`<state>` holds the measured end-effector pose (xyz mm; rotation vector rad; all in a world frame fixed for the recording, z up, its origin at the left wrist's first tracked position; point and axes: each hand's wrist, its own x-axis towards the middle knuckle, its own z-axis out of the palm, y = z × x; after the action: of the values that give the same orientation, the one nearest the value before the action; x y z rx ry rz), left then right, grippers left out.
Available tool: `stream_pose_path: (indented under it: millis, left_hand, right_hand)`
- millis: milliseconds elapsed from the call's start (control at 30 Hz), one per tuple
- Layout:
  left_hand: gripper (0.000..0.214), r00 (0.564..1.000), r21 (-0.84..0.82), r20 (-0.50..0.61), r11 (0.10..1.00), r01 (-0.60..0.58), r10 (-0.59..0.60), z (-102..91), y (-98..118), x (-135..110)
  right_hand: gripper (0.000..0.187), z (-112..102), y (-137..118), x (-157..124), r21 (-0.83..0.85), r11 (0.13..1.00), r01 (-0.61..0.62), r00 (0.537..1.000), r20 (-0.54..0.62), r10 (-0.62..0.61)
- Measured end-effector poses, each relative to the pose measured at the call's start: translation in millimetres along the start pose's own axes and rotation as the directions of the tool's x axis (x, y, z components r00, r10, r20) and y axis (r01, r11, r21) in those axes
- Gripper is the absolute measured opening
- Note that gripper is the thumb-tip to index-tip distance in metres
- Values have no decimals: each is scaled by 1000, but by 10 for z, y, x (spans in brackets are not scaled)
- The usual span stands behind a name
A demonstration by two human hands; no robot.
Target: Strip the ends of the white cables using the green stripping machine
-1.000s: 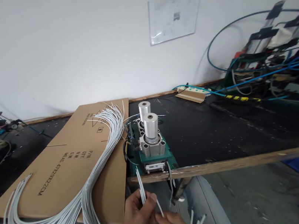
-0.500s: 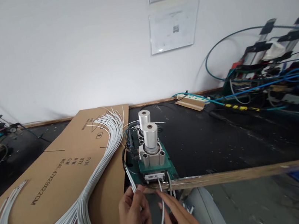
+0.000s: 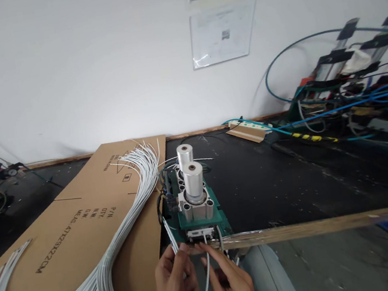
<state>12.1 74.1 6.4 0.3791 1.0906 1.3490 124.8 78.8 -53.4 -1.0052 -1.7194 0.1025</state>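
My left hand is closed around a few white cables, whose ends stick up past the thumb along the fixture's left side. Just right of it, my right hand pinches a single white cable with thumb and index finger near the table edge. This cable runs up into the pale slotted block at the front of a green-based pneumatic fixture. Two silver cylinders stand on the fixture, one behind the other. The exact contact of the right fingertips is partly hidden.
A large bundle of white cables lies across a flat cardboard sheet on the left. Another machine with blue hoses stands at the back right. A power strip lies by the wall. The wooden table edge runs along the front.
The view has shifted slightly. My right fingertips have moved a little closer to the slotted block and to my left hand. My left hand keeps its grip on the cables.
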Motion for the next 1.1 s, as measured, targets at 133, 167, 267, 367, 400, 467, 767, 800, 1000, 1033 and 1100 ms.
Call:
stream_pose_path:
  millis: [133,167,267,367,400,467,767,800,1000,1033,1100]
  left_hand:
    - [73,1000,-42,-26,999,10,-11,68,19,-68]
    - [73,999,-50,-31,999,10,-12,76,26,-76]
    - [74,999,-59,-28,998,22,-24,82,36,-82]
    - [72,1000,-65,-23,998,12,-14,78,25,-81]
    - [72,1000,-68,-28,998,6,-8,78,19,-81]
    - [71,999,-70,-32,998,4,-6,83,9,-85]
    - [72,1000,-66,-23,998,19,-21,89,24,-93]
    - [72,999,-62,-21,998,25,-26,87,25,-93]
    - [73,1000,-69,-22,998,12,-13,105,38,-109]
    - [74,1000,-66,-20,998,20,-21,113,46,-115]
    - [78,998,-48,-54,998,40,-42,132,66,-129]
  right_hand:
    - [34,0,21,-15,11,1000,3,1000,-10,-3]
    - [36,5,33,-29,22,1000,6,1000,-9,-6]
    - [42,40,69,-78,85,995,-60,998,24,58]
    - [45,92,89,-103,129,980,-153,988,47,148]
    - [45,108,90,-101,141,977,-158,987,36,154]
    - [43,129,90,-85,168,976,-138,990,1,140]
    - [46,107,87,-51,213,968,-135,991,5,137]
    - [44,107,82,-50,204,971,-127,992,1,130]
    - [42,115,47,-29,191,975,-110,993,-15,116]
    - [42,117,48,-29,190,975,-115,993,-18,120]
    - [42,123,56,-34,192,974,-117,992,-22,124]
